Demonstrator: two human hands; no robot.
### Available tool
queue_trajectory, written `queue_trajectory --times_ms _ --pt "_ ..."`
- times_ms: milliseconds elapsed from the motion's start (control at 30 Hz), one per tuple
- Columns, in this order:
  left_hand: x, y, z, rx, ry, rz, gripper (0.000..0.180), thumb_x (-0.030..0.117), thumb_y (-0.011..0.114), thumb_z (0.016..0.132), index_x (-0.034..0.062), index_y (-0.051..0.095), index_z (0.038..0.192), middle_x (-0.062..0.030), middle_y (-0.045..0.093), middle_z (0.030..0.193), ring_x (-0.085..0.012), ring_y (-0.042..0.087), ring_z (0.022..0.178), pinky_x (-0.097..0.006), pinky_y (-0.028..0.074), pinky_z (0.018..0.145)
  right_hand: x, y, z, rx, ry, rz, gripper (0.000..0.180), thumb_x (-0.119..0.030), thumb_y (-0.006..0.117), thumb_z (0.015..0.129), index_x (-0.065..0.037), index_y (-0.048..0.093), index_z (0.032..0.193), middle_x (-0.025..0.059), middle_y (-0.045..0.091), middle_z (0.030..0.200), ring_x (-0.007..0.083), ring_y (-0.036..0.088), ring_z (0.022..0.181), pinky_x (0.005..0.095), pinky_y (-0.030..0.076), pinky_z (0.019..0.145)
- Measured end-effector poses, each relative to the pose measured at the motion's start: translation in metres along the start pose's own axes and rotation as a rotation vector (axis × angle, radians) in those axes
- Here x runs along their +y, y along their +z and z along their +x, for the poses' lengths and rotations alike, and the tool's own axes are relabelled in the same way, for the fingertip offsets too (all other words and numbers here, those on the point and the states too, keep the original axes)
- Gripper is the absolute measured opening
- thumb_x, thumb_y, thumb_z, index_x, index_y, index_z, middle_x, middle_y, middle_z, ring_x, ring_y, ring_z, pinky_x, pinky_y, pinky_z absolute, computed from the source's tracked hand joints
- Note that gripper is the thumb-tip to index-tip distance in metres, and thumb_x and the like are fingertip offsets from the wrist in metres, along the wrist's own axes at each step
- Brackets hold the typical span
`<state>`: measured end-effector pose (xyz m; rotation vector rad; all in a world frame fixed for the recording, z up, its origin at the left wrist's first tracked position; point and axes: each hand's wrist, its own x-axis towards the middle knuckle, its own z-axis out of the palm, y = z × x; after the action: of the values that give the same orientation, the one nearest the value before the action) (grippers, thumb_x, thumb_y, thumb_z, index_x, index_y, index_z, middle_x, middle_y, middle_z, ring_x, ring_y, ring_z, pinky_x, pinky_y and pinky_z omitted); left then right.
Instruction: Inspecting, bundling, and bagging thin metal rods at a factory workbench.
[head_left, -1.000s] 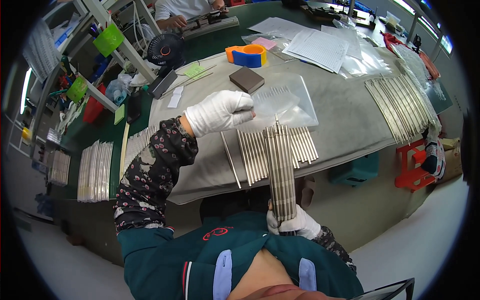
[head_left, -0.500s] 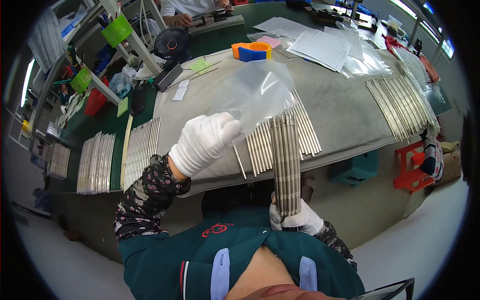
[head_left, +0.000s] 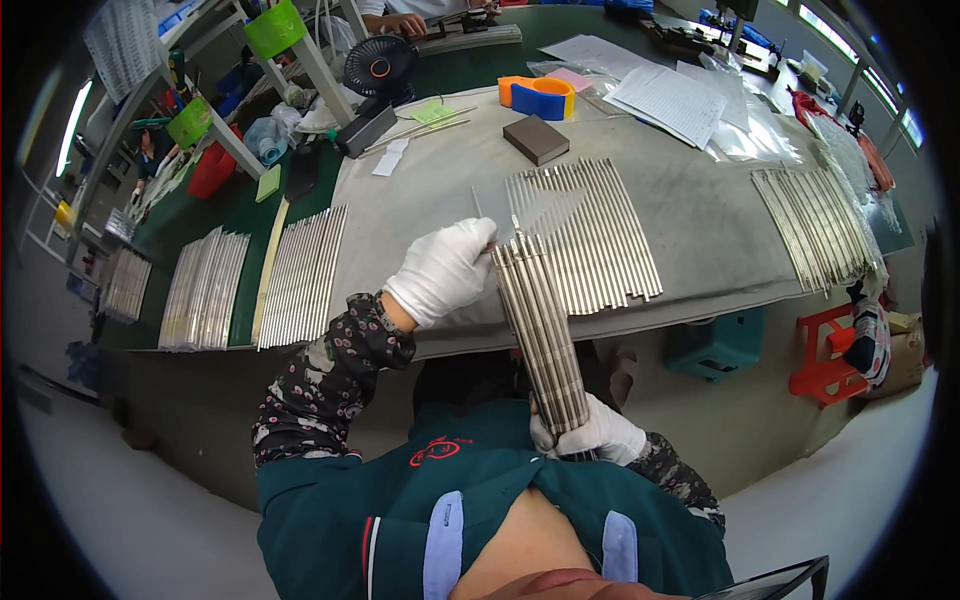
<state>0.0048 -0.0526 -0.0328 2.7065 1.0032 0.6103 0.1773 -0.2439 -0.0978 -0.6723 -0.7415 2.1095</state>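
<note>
My right hand (head_left: 600,432), in a white glove, is wrapped round the lower end of a bundle of thin metal rods (head_left: 540,335), which leans up toward the table edge. My left hand (head_left: 445,270), gloved too, is closed in a pinch beside the bundle's upper end. It grips a clear plastic bag (head_left: 552,212), which spreads right from the fingers at the rod tips. Whether the tips are inside the bag I cannot tell. Behind them, a row of loose metal rods (head_left: 605,235) lies on the grey cloth.
More rods (head_left: 305,275) lie at left, beside bagged rods (head_left: 205,290). Another rod row (head_left: 815,225) lies at right. A dark block (head_left: 536,140), an orange-and-blue tape ring (head_left: 537,98), papers (head_left: 668,103) and a black fan (head_left: 380,68) stand farther back. A person's hand (head_left: 402,24) shows across the table.
My left hand has moved right and slightly down with the bag, to the bundle's upper end. The bundle's top has tilted left. The dark block, earlier behind the bag, now shows.
</note>
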Motion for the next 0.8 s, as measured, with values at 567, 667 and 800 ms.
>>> queue_trajectory --times_ms 567,667,800 --pt "-0.009 0.037 -0.104 0.348 -0.173 0.310 0.014 0.008 0.062 0.068 0.0078 0.049 0.073 -0.0100 0.052 0.062 -0.0303 0.056 0.056 -0.038 0.045 0.049 -0.005 0.002 0.019 -0.010 0.037 0.302 0.055 -0.004 0.068 0.067 -0.009 0.041 0.115 0.0058 0.047 0.080 0.0184 0.050 0.067 0.0319 0.043 0.062" --pt "-0.012 0.038 -0.102 0.282 -0.513 0.237 0.014 0.013 0.061 0.078 0.0067 0.049 0.077 -0.0111 0.055 0.060 -0.0329 0.058 0.057 -0.039 0.045 0.049 -0.007 0.005 0.029 -0.039 0.069 0.294 0.048 -0.003 0.065 0.067 -0.008 0.045 0.110 0.0054 0.050 0.078 0.0178 0.052 0.069 0.0321 0.046 0.063" --pt "-0.006 0.029 -0.099 0.393 -0.150 0.236 0.010 0.009 0.058 0.076 0.0083 0.048 0.077 -0.0101 0.052 0.064 -0.0300 0.056 0.055 -0.036 0.044 0.046 -0.011 0.017 0.043 -0.063 0.075 0.317 0.047 -0.006 0.067 0.067 -0.008 0.045 0.109 0.0052 0.050 0.079 0.0172 0.053 0.068 0.0321 0.046 0.062"
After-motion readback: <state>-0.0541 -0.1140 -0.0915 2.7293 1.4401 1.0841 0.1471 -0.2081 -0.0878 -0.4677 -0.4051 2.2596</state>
